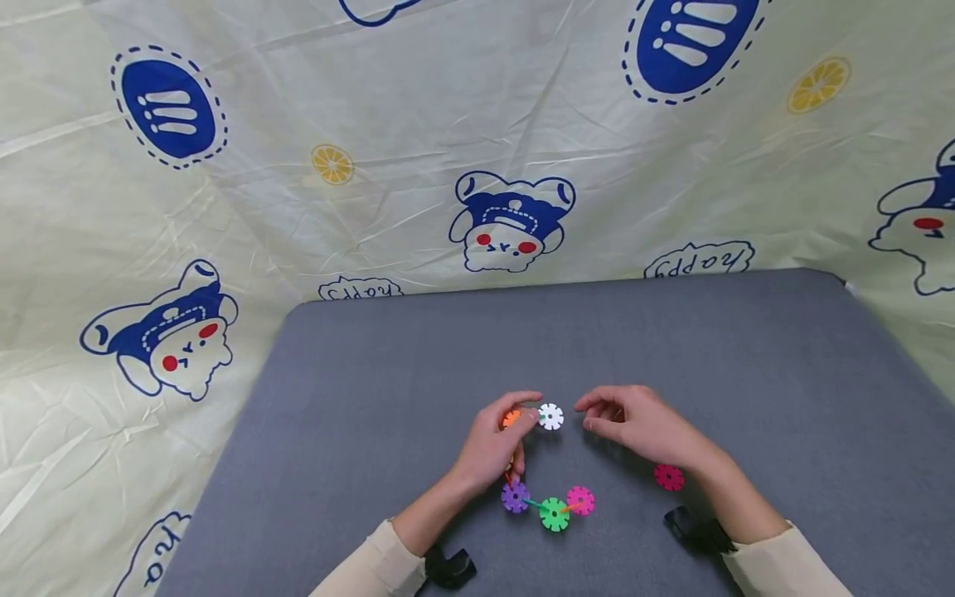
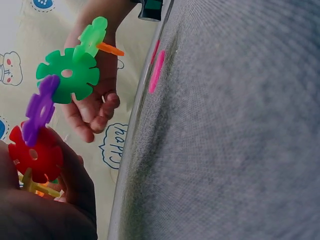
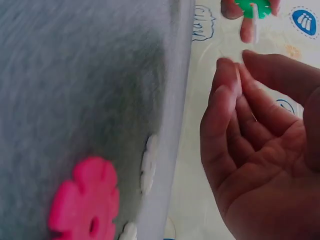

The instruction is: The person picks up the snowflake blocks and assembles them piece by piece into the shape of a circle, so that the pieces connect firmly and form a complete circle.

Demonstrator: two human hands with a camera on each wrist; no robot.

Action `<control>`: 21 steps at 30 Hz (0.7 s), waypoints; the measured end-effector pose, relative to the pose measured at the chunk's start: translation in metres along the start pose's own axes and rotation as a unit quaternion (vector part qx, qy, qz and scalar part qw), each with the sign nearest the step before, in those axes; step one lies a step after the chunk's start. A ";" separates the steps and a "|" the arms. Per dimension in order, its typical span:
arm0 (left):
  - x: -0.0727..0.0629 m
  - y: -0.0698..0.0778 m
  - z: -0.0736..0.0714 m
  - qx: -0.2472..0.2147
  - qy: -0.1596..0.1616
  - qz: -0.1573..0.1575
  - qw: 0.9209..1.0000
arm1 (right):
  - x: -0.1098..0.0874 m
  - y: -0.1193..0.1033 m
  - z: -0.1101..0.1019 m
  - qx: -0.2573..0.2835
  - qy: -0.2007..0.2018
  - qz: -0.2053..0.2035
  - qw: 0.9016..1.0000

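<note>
My left hand [image 1: 488, 448] grips a chain of notched plastic snowflake discs. In the head view an orange disc [image 1: 511, 419] shows at its fingers, and a white disc [image 1: 550, 416] stands out past the thumb. Below the hand hang a purple disc [image 1: 515, 497], a green disc [image 1: 555, 515] and a pink disc [image 1: 580, 500], joined by edge-on discs. The left wrist view shows a red disc [image 2: 37, 155] and a yellow disc [image 2: 37, 187] by the palm. My right hand [image 1: 637, 421], fingers loosely bent and holding nothing, hovers right of the white disc.
A loose pink disc [image 1: 669, 477] lies on the grey table [image 1: 373, 373] beneath the right forearm. White discs [image 3: 148, 165] appear near it in the right wrist view. Black wrist cameras [image 1: 451, 570] sit at both cuffs. A printed curtain [image 1: 410, 108] hangs behind the table.
</note>
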State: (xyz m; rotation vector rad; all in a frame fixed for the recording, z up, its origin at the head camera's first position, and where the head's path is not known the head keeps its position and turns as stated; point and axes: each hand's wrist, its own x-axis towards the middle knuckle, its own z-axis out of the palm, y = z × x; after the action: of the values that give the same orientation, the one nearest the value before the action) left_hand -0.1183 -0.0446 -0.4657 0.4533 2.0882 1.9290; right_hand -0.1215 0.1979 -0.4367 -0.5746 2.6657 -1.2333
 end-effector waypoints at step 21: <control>-0.005 0.023 0.000 -0.065 -0.010 -0.027 0.997 | -0.010 0.022 -0.025 -0.141 -0.011 -0.001 0.990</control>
State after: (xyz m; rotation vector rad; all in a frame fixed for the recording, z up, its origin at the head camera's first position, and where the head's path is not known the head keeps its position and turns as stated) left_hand -0.1122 -0.0452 -0.4426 0.3834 1.9278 2.0055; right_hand -0.1260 0.2323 -0.4368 -0.6243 2.8415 -0.8476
